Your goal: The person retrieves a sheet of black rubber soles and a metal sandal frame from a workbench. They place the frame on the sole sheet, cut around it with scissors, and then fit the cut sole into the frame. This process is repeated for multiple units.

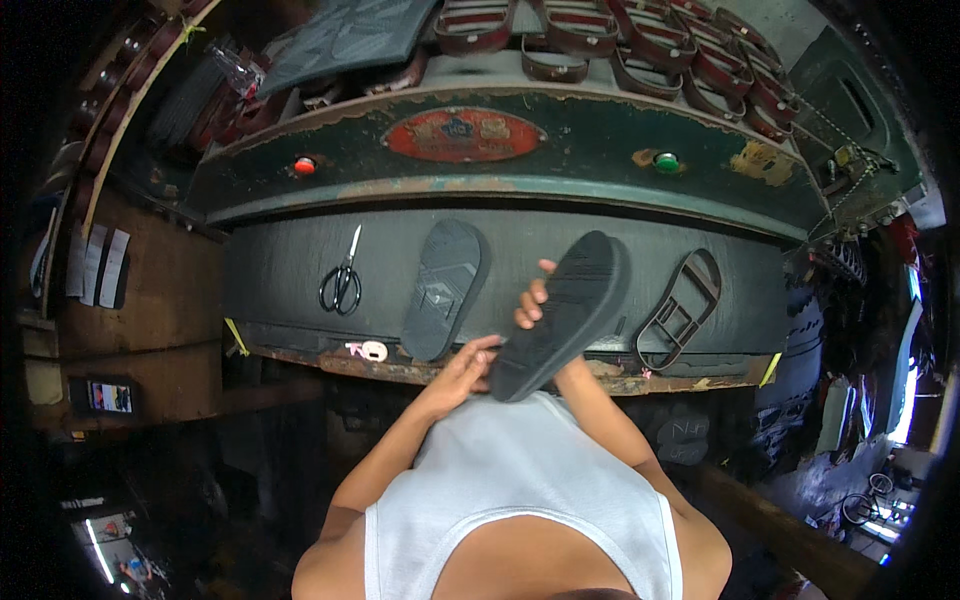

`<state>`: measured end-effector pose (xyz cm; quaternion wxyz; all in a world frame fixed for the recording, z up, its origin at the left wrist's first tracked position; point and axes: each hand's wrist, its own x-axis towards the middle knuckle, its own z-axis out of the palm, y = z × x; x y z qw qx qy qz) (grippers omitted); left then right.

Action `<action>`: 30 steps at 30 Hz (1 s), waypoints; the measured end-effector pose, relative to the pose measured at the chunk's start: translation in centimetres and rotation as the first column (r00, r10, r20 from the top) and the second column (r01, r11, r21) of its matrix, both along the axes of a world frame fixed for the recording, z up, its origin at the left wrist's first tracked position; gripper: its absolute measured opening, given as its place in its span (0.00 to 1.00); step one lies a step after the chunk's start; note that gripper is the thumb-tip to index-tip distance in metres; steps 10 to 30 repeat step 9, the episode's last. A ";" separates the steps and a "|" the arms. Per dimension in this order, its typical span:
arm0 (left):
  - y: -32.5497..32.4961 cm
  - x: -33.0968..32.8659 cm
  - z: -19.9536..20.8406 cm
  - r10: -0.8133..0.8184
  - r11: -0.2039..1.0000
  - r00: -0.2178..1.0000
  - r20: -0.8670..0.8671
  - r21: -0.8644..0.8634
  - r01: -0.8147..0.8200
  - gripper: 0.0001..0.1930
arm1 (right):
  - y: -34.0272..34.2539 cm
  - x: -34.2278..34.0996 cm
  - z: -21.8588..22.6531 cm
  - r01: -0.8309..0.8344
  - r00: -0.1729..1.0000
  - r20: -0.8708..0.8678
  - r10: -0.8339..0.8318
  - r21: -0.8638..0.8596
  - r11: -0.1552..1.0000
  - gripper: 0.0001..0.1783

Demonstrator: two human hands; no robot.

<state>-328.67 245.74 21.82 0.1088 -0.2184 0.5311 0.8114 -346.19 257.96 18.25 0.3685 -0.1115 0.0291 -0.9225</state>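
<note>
Tilted above the front edge of the work surface is a thick black shoe sole (570,310). My right hand (533,300) grips it from beneath, its fingertips curled over the left edge and the palm hidden. Beside the narrow lower end, my left hand (466,372) has its fingers stretched out at the sole's edge; whether it bears any weight I cannot tell. Left of the held sole, a dark grey patterned sole (443,290) lies flat. Black-handled scissors (342,280) rest farther left, blades pointing away. A sole-shaped metal cutting die (681,310) lies to the right.
A green machine beam (590,150) with a red button (304,166) and a green button (667,162) spans the far side. Several dies (570,32) are stacked above it. A small pale ring-shaped item (374,351) sits on the front edge. A phone (109,397) lies at left.
</note>
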 end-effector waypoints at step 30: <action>-8.4 2.2 -0.5 0.211 0.709 0.942 -0.262 -0.623 -0.332 0.28 | -6.4 -4.9 4.0 0.322 0.932 -0.346 -0.111 0.646 0.692 0.34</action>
